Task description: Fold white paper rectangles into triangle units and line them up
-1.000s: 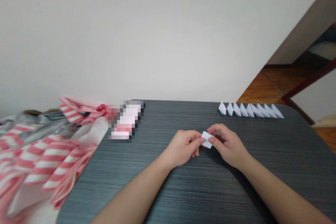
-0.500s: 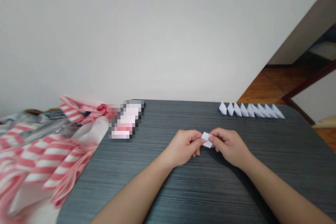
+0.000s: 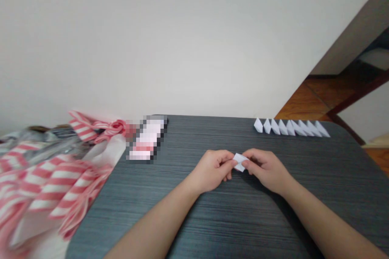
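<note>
Between my two hands is a small piece of folded white paper (image 3: pixel 240 161), with creases across its face. My left hand (image 3: pixel 215 169) pinches its left corner between thumb and fingers. On the opposite side, my right hand (image 3: pixel 266 167) grips the right edge, the thumb lying on top. Fingertips behind the paper are partly hidden. Both hands are above the dark table (image 3: pixel 194 218), near its middle.
Several folded white paper pieces (image 3: pixel 287 127) stand in a row along the table's back right edge. A pixelated flat object (image 3: pixel 147 139) lies at the back left. Red-and-white striped cloth (image 3: pixel 57 186) is heaped left of the table, and a wall (image 3: pixel 188 48) rises behind.
The right thumb and fingers have shifted very slightly on the paper, which has tilted a little. The left hand looks the same.
</note>
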The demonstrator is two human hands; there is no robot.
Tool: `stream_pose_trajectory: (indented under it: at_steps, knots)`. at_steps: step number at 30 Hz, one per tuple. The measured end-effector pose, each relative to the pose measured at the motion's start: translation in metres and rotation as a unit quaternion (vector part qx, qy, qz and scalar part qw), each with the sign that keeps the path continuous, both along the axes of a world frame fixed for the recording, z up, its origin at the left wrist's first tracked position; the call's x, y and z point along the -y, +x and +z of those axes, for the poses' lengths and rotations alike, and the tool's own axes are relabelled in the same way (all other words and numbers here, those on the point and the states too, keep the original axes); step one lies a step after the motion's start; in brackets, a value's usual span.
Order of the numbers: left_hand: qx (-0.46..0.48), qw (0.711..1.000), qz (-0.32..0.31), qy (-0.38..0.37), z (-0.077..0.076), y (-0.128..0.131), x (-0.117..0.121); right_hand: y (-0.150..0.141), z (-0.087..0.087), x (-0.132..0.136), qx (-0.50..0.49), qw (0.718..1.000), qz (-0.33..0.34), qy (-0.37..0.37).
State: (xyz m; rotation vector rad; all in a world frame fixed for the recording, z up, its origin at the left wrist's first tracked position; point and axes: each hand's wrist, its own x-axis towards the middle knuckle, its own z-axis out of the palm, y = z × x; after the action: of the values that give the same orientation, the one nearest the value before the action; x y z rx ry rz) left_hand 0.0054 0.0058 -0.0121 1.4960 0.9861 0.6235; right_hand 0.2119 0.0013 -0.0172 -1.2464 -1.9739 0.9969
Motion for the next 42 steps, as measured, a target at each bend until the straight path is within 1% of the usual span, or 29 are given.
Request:
stream_pose_trajectory:
  at_steps: [4, 8, 13, 22, 26, 30, 37, 42]
  knots:
    - [0.003, 1.000, 0.002, -0.004, 0.0007, 0.0004, 0.0002, -0.0018, 0.0014, 0.0014, 0.003, 1.000, -0.014, -0.015]
    - [0.001, 1.000, -0.009, -0.005, 0.0009, 0.0003, 0.0004, -0.0036, 0.0016, 0.0023, -0.006, 0.999, -0.020, -0.033]
    - [0.004, 1.000, -0.024, -0.015, 0.0021, 0.0002, -0.0001, -0.0027, -0.0002, 0.0019, -0.010, 0.999, -0.019, -0.040]
    - [-0.005, 0.999, -0.030, -0.012, 0.0034, -0.0008, -0.0004, -0.0023, -0.0008, 0.0017, -0.013, 0.999, -0.009, -0.046]
    - [-0.011, 1.000, -0.029, -0.004, 0.0016, -0.0012, -0.0005, -0.0029, 0.0003, 0.0012, -0.001, 0.999, -0.005, -0.040]
    - [-0.019, 0.999, -0.027, 0.016, -0.0007, -0.0009, -0.0010, -0.0040, 0.0032, 0.0016, 0.012, 1.000, -0.008, -0.015]
    - [0.019, 1.000, 0.007, 0.018, -0.0013, 0.0004, -0.0013, -0.0024, 0.0028, 0.0018, 0.001, 0.999, -0.049, -0.009]
    - [-0.022, 0.999, -0.004, 0.046, -0.0002, -0.0004, 0.0000, -0.0031, 0.0022, 0.0021, 0.003, 0.999, -0.052, -0.007]
